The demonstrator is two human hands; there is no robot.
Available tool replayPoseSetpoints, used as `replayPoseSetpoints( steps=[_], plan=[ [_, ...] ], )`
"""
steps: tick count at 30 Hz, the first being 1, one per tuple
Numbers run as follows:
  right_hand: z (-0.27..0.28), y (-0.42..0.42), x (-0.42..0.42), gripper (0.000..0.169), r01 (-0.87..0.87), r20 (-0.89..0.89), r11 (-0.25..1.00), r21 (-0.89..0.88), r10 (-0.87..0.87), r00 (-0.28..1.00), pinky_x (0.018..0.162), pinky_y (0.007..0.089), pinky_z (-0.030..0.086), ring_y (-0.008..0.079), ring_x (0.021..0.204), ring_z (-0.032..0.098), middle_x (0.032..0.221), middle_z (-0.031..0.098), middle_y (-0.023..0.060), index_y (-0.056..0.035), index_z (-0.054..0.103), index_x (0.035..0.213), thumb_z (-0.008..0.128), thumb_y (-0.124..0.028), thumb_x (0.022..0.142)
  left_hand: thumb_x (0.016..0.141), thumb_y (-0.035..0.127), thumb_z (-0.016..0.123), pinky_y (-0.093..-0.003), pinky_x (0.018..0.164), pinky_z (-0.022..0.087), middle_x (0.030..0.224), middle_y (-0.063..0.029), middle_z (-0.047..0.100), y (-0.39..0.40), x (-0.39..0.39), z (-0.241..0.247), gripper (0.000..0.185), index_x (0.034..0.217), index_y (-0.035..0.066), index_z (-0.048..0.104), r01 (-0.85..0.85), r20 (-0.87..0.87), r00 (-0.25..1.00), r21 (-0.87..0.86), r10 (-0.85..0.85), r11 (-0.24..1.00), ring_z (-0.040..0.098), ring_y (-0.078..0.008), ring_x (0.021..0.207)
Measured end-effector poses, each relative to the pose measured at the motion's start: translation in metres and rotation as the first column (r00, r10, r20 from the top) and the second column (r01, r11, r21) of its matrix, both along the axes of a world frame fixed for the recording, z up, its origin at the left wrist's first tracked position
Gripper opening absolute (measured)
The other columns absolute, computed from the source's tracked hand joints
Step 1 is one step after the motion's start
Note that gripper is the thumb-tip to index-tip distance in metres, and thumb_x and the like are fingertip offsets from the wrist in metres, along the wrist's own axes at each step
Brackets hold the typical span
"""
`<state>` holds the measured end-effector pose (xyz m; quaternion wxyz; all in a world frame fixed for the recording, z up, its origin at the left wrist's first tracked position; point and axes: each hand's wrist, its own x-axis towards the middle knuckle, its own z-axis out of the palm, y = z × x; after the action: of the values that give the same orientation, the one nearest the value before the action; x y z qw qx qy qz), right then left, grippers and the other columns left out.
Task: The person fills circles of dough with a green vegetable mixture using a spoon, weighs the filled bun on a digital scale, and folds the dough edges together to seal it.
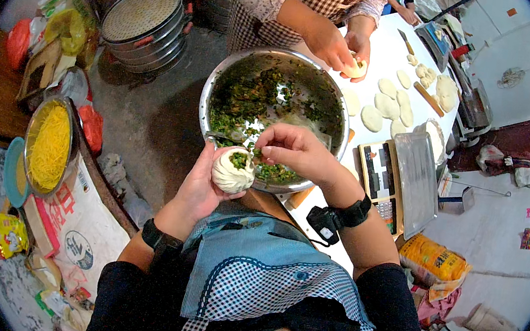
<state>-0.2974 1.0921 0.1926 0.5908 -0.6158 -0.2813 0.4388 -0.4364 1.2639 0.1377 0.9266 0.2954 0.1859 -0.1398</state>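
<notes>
My left hand (201, 185) cups a pleated dough bun (233, 171) whose top is open, with chopped green filling showing in it. Just right of the opening, my right hand (291, 151) is bent, its thumb and forefinger close together; whether they pinch a bit of filling is unclear. Both hands are over the near edge of a large steel bowl (205, 105) holding chopped green filling (248, 95). Flat dough rounds (387, 106) lie on the white table to the bowl's right.
Across the bowl, a co-worker's hands (329, 50) hold another bun. A kitchen scale (379, 171), a rolling pin (428, 99), dough pieces (446, 93) and a knife (406, 42) are on the table. Stacked steamers (142, 19) stand on the floor; a bowl of yellow shreds (49, 148) is at left.
</notes>
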Motion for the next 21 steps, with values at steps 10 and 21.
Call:
replayPoseSetpoints(
  steps=[10,21],
  plan=[
    [0.016,0.003,-0.023,0.010,0.063,0.827,0.995,-0.077,0.029,0.562,0.062,0.0329,0.049,0.0262,0.074,0.062,0.078,0.061,0.0107,-0.0031,0.063,0.085,0.068,-0.003,0.076,0.096,0.058,0.025,-0.0407,0.078,0.054,0.119,-0.0068,0.059,-0.015,0.007,-0.003,0.062,0.130,0.010,0.046,0.020,0.030,0.999,-0.023,-0.020,1.000,0.061,-0.0224,0.102],
    [0.023,-0.007,-0.022,0.010,0.115,0.800,0.993,-0.028,-0.047,0.598,0.068,0.0389,0.049,0.0321,0.078,0.061,0.079,0.059,0.0135,-0.0027,0.063,0.084,0.064,-0.003,0.074,0.097,0.058,0.025,-0.0396,0.082,0.052,0.118,-0.0061,0.059,-0.020,0.016,0.003,0.060,0.128,0.012,0.047,0.047,0.025,0.999,0.003,-0.047,0.999,0.059,-0.0198,0.105]
  ],
)
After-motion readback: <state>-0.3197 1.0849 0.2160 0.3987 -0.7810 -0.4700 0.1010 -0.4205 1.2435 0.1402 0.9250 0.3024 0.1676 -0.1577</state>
